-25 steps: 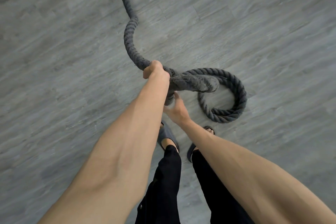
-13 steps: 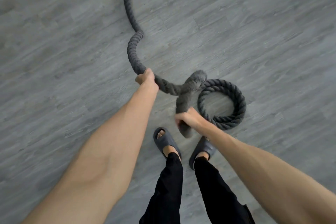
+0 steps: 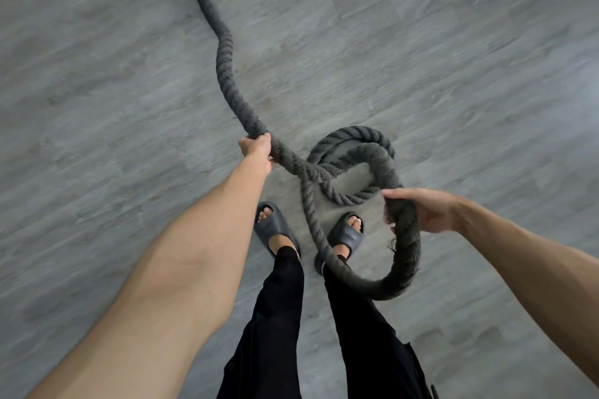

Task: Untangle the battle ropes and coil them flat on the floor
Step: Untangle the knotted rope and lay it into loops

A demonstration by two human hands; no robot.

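Observation:
A thick dark grey battle rope [image 3: 227, 74] runs from the top of the view down to my left hand [image 3: 256, 149], which grips it in a fist. Past that hand the rope crosses itself and forms a small coil [image 3: 353, 146] lying on the floor ahead of my feet. A further length curves up off the floor in a raised loop [image 3: 402, 272] over my right leg. My right hand [image 3: 424, 209] holds that loop near its top, thumb over the rope and fingers curled under it.
The floor [image 3: 129, 74] is grey wood-look planking all round. My two feet in dark slides [image 3: 275, 230] stand just behind the coil, with one strand of rope passing between them. My black trouser legs fill the bottom middle.
My right hand has swung out to the right and lifted a wide loop of rope. My left hand still grips the same stretch of rope. The view has tilted and the coil sits closer to my feet.

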